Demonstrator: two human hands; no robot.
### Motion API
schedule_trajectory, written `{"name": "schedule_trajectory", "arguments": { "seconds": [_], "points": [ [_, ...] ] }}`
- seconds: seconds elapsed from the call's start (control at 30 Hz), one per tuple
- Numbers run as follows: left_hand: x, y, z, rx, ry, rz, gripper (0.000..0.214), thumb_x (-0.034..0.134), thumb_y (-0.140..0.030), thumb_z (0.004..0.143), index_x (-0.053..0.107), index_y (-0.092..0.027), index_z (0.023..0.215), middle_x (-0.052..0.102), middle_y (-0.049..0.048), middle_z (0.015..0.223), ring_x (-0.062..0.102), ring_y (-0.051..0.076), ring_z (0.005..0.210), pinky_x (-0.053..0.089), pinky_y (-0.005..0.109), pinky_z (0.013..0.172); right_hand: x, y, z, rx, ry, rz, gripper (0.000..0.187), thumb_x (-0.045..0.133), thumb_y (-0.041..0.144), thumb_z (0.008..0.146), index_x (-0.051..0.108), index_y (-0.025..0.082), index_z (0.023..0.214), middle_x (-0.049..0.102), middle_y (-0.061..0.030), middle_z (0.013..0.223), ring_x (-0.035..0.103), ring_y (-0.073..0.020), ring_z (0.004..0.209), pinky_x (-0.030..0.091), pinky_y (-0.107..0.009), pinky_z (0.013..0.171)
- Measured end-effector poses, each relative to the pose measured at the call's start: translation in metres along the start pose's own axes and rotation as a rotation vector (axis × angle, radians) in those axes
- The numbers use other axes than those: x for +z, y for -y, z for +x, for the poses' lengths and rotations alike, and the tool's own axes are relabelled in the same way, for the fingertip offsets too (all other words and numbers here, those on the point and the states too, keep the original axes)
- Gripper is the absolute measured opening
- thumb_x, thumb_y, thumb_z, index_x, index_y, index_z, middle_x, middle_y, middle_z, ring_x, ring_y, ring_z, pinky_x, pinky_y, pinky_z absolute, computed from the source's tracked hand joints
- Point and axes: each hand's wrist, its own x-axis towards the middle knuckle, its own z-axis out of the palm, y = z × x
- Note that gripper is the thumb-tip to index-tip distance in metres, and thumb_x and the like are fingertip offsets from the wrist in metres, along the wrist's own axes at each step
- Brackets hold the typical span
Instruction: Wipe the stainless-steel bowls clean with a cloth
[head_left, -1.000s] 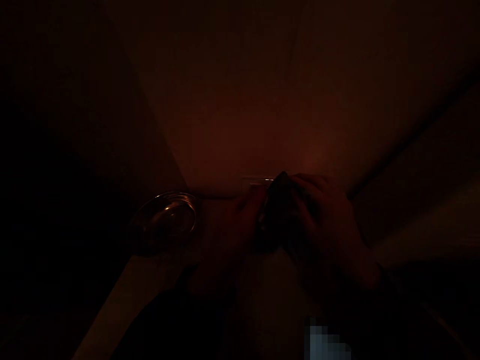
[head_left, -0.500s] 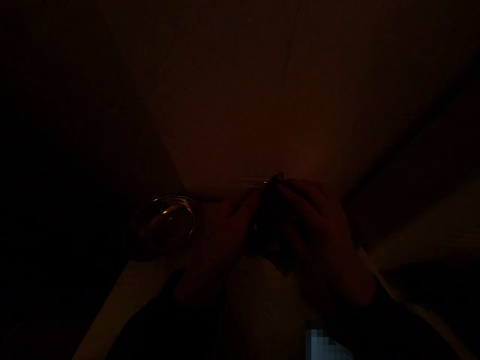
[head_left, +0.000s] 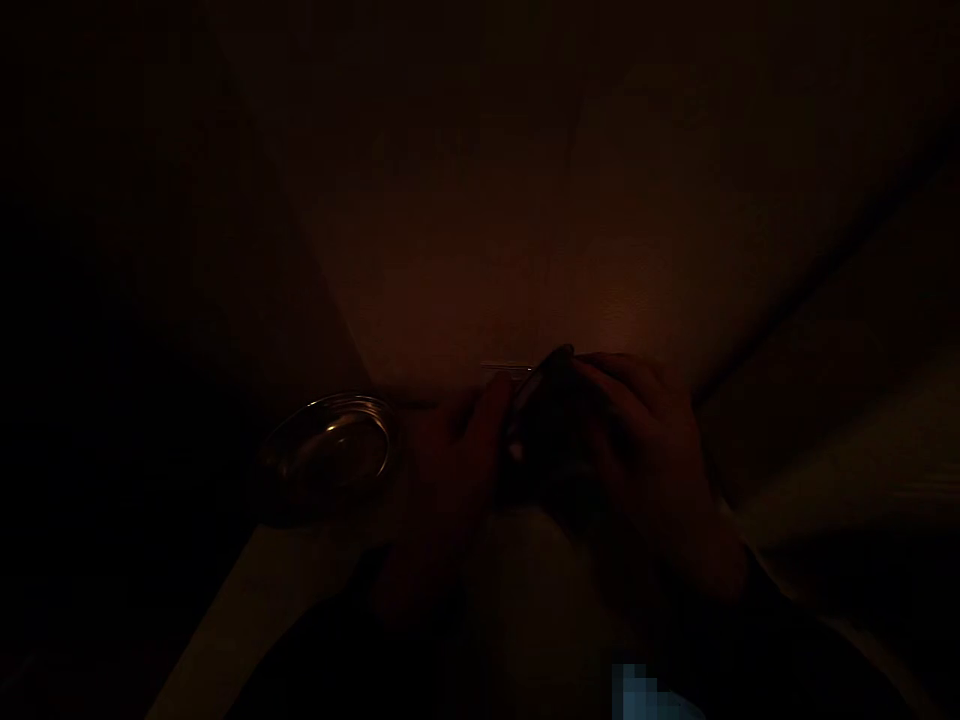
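Observation:
The scene is very dark with a dim reddish light. Both my hands meet at the middle of the view around a small dark object that I cannot name. My left hand has its fingers curled against the object's left side. My right hand wraps over its top and right side. A small bright glint shows on the object near my left fingers. Just behind the hands lies a thin pale strip, barely visible.
A round glass dish sits to the left of my hands on a pale surface. A wall rises behind. A dark diagonal edge runs up to the right. The left side is black.
The hands stay together on the dark object and shift only slightly; the object tilts a little between the frames. The dish has not moved.

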Motion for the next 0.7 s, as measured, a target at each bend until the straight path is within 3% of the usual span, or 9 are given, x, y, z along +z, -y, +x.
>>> {"name": "schedule_trajectory", "arguments": {
  "seconds": [0.07,0.23,0.4,0.47,0.63,0.7],
  "points": [
    [-0.002,0.001,0.001,-0.028,-0.006,0.005,0.038,0.057,-0.056,0.074,0.070,-0.020,0.076,0.070,0.0023,0.070,0.065,0.017,0.066,0.047,0.024,0.054,-0.001,0.005,0.000,-0.014,0.018,0.009,0.038,0.047,0.021,0.087,0.053,0.019,0.125,0.060,-0.0129,0.118,0.053,-0.0290,0.105,0.044,-0.051,0.087],
    [-0.007,-0.002,0.003,-0.063,-0.083,0.064,0.043,0.052,-0.060,0.076,0.070,-0.020,0.076,0.071,0.0044,0.072,0.066,0.021,0.071,0.049,0.027,0.057,-0.001,0.022,0.000,-0.218,0.035,0.027,0.035,0.051,0.028,0.086,0.058,0.017,0.119,0.061,-0.0122,0.118,0.050,-0.0300,0.109,0.035,-0.057,0.096],
    [-0.006,-0.006,-0.002,-0.015,-0.023,0.015,0.042,0.055,-0.058,0.075,0.067,-0.019,0.066,0.069,0.0033,0.063,0.065,0.020,0.066,0.047,0.025,0.055,-0.004,0.002,0.004,-0.006,0.010,-0.063,0.032,0.047,0.022,0.087,0.059,0.017,0.117,0.065,-0.0124,0.110,0.055,-0.0293,0.101,0.040,-0.056,0.090],
    [-0.006,-0.007,-0.003,-0.002,0.009,-0.001,0.040,0.057,-0.055,0.075,0.068,-0.018,0.067,0.070,0.0038,0.065,0.065,0.020,0.068,0.047,0.024,0.055,-0.003,0.000,0.003,0.013,0.011,-0.079,0.033,0.047,0.021,0.087,0.059,0.017,0.117,0.065,-0.0127,0.108,0.054,-0.0294,0.100,0.043,-0.054,0.088],
    [-0.008,-0.006,-0.002,-0.012,-0.029,0.025,0.035,0.057,-0.051,0.076,0.069,-0.019,0.071,0.070,0.0034,0.067,0.065,0.020,0.070,0.047,0.025,0.055,0.001,0.028,-0.003,-0.237,0.006,0.011,0.034,0.053,0.027,0.085,0.060,0.017,0.117,0.063,-0.0114,0.114,0.052,-0.0279,0.105,0.038,-0.055,0.096],
    [-0.009,-0.005,-0.001,0.004,-0.054,0.029,0.033,0.058,-0.051,0.076,0.068,-0.020,0.070,0.068,0.0025,0.065,0.065,0.020,0.069,0.046,0.024,0.056,0.002,0.033,-0.004,-0.259,0.006,0.013,0.033,0.052,0.028,0.086,0.060,0.017,0.116,0.064,-0.0105,0.114,0.052,-0.0277,0.105,0.033,-0.057,0.100]
  ]
}}
